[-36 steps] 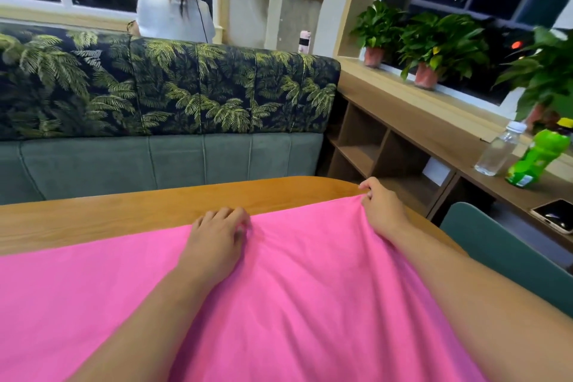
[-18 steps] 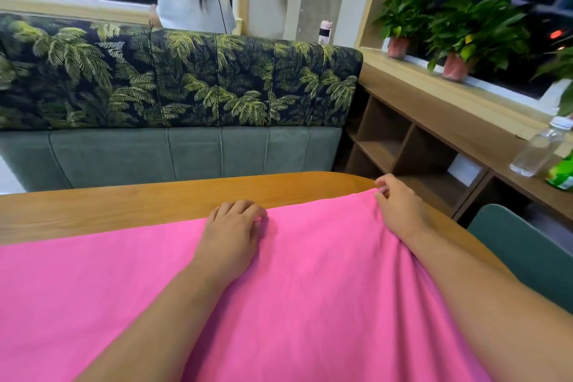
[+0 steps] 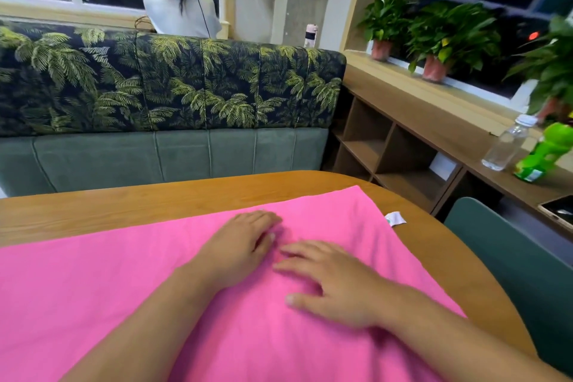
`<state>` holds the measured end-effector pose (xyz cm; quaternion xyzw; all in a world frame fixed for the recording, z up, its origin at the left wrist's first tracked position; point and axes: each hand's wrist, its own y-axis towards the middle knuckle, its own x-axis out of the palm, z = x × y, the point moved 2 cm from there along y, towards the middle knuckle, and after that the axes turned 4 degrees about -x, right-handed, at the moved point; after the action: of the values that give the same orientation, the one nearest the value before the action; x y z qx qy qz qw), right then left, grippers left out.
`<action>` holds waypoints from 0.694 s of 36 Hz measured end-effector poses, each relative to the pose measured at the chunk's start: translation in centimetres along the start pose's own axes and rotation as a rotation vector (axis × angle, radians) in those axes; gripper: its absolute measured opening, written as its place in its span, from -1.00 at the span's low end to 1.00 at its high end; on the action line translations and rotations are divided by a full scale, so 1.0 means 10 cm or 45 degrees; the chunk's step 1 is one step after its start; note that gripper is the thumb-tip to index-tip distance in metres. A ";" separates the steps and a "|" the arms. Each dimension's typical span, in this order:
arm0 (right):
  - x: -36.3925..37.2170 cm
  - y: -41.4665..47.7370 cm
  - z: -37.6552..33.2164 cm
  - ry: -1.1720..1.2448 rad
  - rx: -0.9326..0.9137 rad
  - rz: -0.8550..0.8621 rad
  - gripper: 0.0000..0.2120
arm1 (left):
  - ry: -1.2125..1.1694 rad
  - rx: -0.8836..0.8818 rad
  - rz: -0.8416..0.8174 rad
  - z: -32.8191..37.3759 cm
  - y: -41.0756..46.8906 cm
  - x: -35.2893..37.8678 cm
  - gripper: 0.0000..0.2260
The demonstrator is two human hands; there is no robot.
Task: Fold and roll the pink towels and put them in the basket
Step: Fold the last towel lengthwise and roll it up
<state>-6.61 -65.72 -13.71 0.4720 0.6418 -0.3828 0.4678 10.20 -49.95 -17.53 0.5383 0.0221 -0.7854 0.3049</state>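
Cannot follow the pink towel (image 3: 108, 304) to its ends: cut by the left and bottom edges, and covers most of the counter (image 3: 124, 205) beneath. Too small to read on the white tag (image 3: 395, 219) at the towel's right border. Blurred at the fingertips of the left hand (image 3: 240, 246) on the towel. Far right of the towel, only part of a phone (image 3: 558, 211) inside the edge. Beyond the towel, hidden below mid-back by the sofa (image 3: 186, 87), a person (image 3: 183, 9).

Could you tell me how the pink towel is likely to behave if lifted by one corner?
Probably floppy: the pink towel lies flat on the table with soft creases near the left hand and right hand, so it would likely sag. It looks thin, so likely light. Pushed, it would probably bunch rather than slide whole.
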 end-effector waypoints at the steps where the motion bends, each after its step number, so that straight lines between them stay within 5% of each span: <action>1: 0.07 -0.05 -0.09 -0.026 -0.017 -0.093 -0.39 | 0.028 -0.019 -0.017 -0.04 -0.01 0.01 -0.62; 8: -0.05 -0.05 0.66 -0.071 0.450 -0.082 -0.27 | 0.154 -0.100 -0.144 -0.10 -0.02 0.05 -0.44; 12: -0.20 0.01 1.20 -0.052 0.673 0.016 -0.02 | 0.166 -0.122 -0.183 -0.08 -0.03 0.04 -0.38; 19: -0.27 -0.17 1.08 -0.053 0.684 0.236 -0.51 | 0.229 -0.132 -0.239 0.03 -0.04 -0.03 -0.24; 25: -0.12 -0.91 0.69 0.129 0.731 0.503 -0.58 | 0.285 0.065 -0.254 0.47 -0.02 0.01 -0.61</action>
<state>-13.62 -74.86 -13.93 0.7176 0.4268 -0.4258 0.3487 6.16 -51.57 -15.65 0.6253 0.0892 -0.7471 0.2073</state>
